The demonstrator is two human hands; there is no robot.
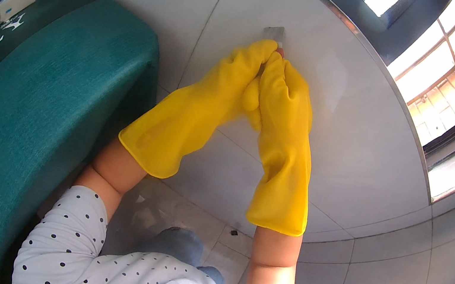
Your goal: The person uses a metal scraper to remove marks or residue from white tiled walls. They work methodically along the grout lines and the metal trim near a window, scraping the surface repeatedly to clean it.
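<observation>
1 scraper (274,32), in front of the light grey tiled wall (357,121), at the meeting point of both hands, upper middle of view. Flat grey metal blade, squared end; small red part at its base; handle mostly hidden. Blade points away from the person, tipped slightly left; long axis runs roughly the same way. Can't tell if the blade edge touches the wall.

2 hands, both in yellow gloves: smooth, rubbery, long cuffs, wrinkled at the fingers. Left hand (247,64): fingers closed in at the scraper from the left, tips near the blade base. Right hand (283,85): fingers bent around the scraper from the right, pressed against the left hand. Exact finger placement on the handle hidden.

2 sleeves (71,230), white cloth, dark dots. 2 patches of blue fabric (177,243) below, over the grey floor (134,216). 1 small dark scrap (234,233) on the floor.

Left: 1 green padded seat (63,78), rounded corner, fine-grained cover, white lettering. 1 white tissue box (17,1) on it, tissue sticking up. Upper right: dark-framed window (445,64), tan brickwork showing through.
</observation>
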